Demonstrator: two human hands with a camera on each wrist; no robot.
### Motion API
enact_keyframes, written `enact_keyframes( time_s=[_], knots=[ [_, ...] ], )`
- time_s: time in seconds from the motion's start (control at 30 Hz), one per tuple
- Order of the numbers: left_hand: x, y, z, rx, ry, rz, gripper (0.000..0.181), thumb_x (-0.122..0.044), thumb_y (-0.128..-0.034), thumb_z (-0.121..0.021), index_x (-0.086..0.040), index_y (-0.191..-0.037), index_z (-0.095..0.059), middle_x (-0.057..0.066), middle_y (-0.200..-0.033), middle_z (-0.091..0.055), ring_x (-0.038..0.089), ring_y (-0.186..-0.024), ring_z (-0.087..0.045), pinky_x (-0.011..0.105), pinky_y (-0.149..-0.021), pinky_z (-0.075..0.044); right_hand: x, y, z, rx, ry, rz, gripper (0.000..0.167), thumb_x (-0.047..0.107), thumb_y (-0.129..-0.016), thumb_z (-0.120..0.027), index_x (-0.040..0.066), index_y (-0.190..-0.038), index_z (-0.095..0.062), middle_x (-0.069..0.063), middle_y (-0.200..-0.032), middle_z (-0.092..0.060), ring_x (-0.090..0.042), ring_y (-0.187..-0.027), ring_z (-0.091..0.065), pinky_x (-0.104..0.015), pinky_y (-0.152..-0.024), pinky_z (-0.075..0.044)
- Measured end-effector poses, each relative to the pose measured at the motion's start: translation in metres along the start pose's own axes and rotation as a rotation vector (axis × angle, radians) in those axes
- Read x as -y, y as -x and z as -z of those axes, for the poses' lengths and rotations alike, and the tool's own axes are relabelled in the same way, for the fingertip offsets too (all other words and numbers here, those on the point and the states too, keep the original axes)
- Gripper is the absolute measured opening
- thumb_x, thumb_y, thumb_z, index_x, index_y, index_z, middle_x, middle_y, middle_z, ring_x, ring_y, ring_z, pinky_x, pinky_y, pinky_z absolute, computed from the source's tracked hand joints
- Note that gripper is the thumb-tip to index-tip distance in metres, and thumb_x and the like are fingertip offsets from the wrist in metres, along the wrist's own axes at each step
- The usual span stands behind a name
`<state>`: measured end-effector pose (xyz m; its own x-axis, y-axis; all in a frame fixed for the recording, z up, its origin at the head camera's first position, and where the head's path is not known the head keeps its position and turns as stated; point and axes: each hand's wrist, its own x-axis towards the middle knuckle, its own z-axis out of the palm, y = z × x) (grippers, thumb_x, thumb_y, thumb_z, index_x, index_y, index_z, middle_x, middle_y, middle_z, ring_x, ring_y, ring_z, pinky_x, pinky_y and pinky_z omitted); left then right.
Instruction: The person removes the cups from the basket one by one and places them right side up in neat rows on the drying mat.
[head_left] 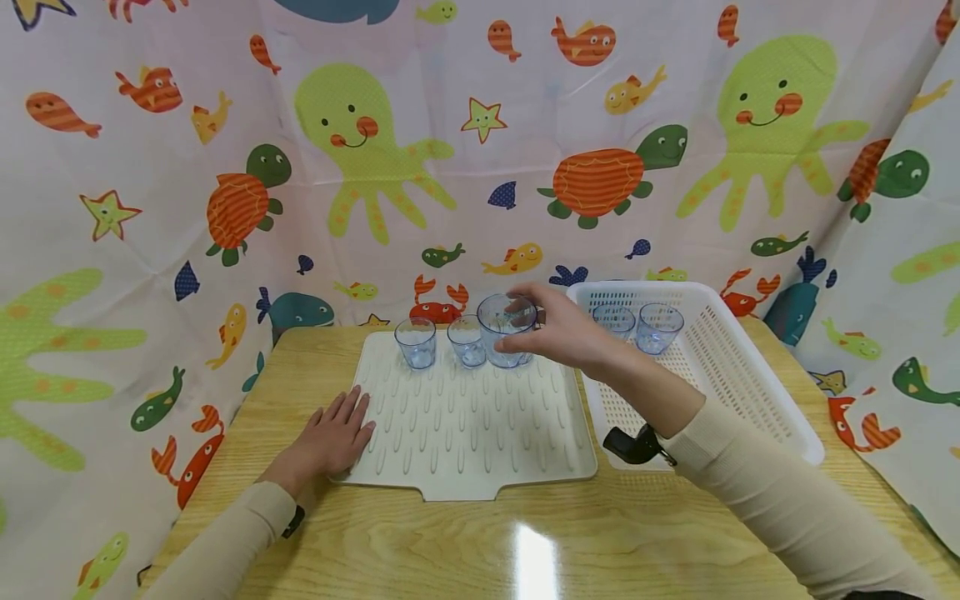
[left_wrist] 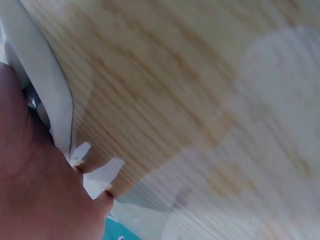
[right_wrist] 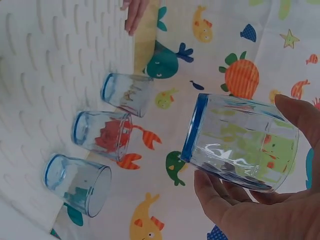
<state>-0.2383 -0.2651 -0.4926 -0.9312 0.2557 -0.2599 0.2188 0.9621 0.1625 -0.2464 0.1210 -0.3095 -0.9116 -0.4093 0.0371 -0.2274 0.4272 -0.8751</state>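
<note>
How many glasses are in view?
6: left glass, middle glass and right glass on the mat; held glass in the right hand; two glasses in the basket. The right arm may hide more.

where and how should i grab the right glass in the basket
I'd grip the right glass round its upper wall, coming from above and the near right. It looks upright and flares upward; the other glass in the basket sits close on its left, while bare basket floor shows on its near right.
</note>
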Motion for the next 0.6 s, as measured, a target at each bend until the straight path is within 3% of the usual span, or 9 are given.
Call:
enact_keyframes(
  time_s=[0.33,0.6],
  knots=[
    [-0.005,0.003,0.004,0.007,-0.016,0.004,0.069,-0.043,-0.1111,-0.031,-0.001,-0.163,-0.013,0.022,-0.171,-0.003,0.046,-0.155,-0.005,0.070,-0.119,-0.007,0.007,-0.011,-0.019,0.027,0.009,0.034,0.079,0.022,-0.084,-0.083,0.008,-0.150,-0.042,-0.014,-0.140,-0.054,-0.031,-0.123,-0.056,-0.043,-0.090,-0.055],
    [0.005,-0.003,-0.006,-0.015,0.002,-0.014,0.074,-0.050,-0.1101,-0.026,-0.002,-0.164,-0.011,0.020,-0.171,-0.001,0.045,-0.156,-0.003,0.070,-0.119,-0.006,0.003,-0.021,-0.035,0.062,0.001,0.031,0.079,0.023,-0.084,-0.084,0.008,-0.149,-0.043,-0.012,-0.138,-0.054,-0.031,-0.124,-0.054,-0.044,-0.094,-0.054]
  ],
)
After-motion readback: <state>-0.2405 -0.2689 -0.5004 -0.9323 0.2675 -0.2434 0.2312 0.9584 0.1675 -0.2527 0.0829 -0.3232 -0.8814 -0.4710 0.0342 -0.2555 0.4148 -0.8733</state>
